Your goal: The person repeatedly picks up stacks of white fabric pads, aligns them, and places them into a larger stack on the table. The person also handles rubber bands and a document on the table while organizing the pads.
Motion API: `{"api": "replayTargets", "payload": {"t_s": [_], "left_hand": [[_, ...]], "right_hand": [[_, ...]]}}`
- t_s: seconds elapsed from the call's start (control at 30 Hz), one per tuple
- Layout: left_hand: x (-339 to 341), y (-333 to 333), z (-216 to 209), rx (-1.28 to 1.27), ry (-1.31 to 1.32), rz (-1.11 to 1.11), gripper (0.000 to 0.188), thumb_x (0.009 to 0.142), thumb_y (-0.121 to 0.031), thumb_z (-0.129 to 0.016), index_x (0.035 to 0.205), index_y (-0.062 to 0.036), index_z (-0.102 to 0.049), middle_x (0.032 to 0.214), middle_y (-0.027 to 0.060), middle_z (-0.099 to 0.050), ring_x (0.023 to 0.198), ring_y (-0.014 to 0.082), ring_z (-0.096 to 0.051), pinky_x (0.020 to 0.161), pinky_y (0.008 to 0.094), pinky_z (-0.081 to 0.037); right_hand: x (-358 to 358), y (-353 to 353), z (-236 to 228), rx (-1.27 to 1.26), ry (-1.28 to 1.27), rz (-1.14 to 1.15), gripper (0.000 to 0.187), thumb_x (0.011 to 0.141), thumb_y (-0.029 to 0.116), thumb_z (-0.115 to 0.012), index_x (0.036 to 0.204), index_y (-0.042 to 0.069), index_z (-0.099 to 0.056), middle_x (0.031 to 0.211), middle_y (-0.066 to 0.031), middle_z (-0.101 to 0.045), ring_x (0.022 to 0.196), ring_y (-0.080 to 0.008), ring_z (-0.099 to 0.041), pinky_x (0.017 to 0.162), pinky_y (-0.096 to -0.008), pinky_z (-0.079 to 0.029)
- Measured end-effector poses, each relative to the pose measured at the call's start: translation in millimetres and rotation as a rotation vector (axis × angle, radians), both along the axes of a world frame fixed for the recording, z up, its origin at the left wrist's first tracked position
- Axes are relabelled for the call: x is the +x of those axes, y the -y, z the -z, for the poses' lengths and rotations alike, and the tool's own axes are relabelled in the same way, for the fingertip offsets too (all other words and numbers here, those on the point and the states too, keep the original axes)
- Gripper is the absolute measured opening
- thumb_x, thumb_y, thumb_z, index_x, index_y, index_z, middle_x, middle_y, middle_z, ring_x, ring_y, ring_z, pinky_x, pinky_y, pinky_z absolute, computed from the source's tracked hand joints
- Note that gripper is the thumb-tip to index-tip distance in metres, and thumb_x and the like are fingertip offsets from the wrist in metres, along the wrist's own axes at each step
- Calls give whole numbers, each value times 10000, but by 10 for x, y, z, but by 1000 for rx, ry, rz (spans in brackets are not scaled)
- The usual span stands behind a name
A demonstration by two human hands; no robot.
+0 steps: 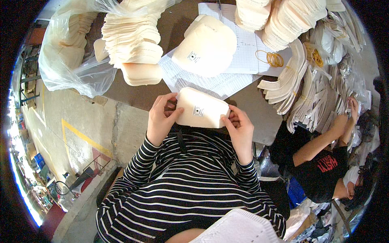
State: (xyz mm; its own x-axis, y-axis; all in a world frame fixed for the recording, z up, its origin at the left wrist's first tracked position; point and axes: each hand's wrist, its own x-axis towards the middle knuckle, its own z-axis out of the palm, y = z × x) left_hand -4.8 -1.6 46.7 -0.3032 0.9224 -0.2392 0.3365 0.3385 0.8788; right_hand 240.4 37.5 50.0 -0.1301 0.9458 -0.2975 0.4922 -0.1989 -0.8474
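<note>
Between my two hands is a cream rounded-rectangular pad with a small printed label on its face. My left hand pinches its left edge, thumb on the front and fingers behind. At the right end, my right hand grips the edge the same way. The pad is held just in front of my body, near the table's edge. Beyond it, a pile of similar cream pads, the top one labelled, lies on printed sheets.
Tall stacks of cream pads stand at the left beside a clear plastic bag of more. More stacks, yellow rubber bands and bundled pale strips lie right. A co-worker reaches among strips at far right.
</note>
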Motion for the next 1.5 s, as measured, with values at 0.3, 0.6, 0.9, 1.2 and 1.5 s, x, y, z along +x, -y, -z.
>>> {"api": "replayTargets", "payload": {"t_s": [0.3,0.6,0.9,1.2,1.5], "left_hand": [[-16,-58,-16,-194,-135,188,650,783,-144,-822,1338,18,-527,1105,102,-622,923,192,-618,825,297,-519],[57,0,56,150,5,273,525,740,-17,-679,1232,17,-500,1140,147,-587,992,284,-612,895,357,-501],[88,52,-10,1,131,131,580,770,-25,-698,1307,10,-481,1130,137,-625,1053,212,-607,946,333,-482],[154,148,65,86,377,210,467,762,66,-645,1195,-23,-496,1164,89,-601,1093,182,-578,986,318,-449],[235,14,90,337,251,50,809,644,-71,-899,1310,-105,-440,1350,137,-447,1323,251,-418,1040,377,-393]], "right_hand": [[-43,-10,-33,-15,146,-68,654,795,185,-822,1361,-4,-555,1198,-146,-570,965,-241,-591,815,-331,-508],[-23,21,23,114,40,-114,598,762,91,-808,1302,-1,-568,1259,-179,-555,1219,-336,-528,1035,-418,-448],[-20,72,94,103,-26,-81,666,761,63,-804,1364,12,-525,1294,-188,-543,1209,-344,-541,1032,-411,-450],[-27,116,132,119,-183,-198,854,737,-56,-788,1488,39,-392,1264,-155,-533,1159,-276,-561,1000,-364,-469],[-52,23,108,396,-210,-413,630,726,-134,-707,1311,37,-545,1130,-153,-641,1123,-335,-605,982,-406,-484]]}}
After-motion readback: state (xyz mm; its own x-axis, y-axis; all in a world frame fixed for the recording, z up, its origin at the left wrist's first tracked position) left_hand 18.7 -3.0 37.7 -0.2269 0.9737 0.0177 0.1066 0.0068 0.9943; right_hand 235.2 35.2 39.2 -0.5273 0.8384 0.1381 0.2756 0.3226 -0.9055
